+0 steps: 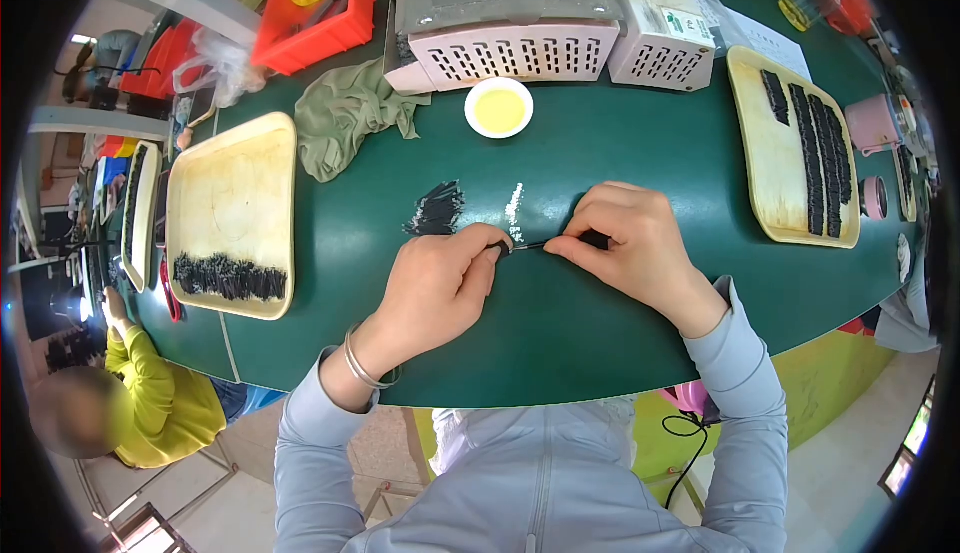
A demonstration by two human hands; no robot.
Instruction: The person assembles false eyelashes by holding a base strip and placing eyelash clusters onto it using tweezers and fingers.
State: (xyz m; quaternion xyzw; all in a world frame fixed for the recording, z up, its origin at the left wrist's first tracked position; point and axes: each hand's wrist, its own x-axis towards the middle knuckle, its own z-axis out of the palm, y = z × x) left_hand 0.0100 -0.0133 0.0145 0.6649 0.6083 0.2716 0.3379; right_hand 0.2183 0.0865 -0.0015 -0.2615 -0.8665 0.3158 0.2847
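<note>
Left hand (437, 281) and right hand (632, 243), pinched closed, hold a black rod (530, 246) mid-frame, likely to steady it; strips (437, 211) and white bits (515, 205) lie near, presumably for reach.

Surface (620, 353) was dark green and pretty busy: a messy heap of thin black strips (436, 209) next to some white bits (515, 205), a little white bowl (529, 109), a crumpled green cloth (345, 118), a cream tray (232, 193) off left, another tray (772, 173) right, plus a slotted box (515, 56).
</note>
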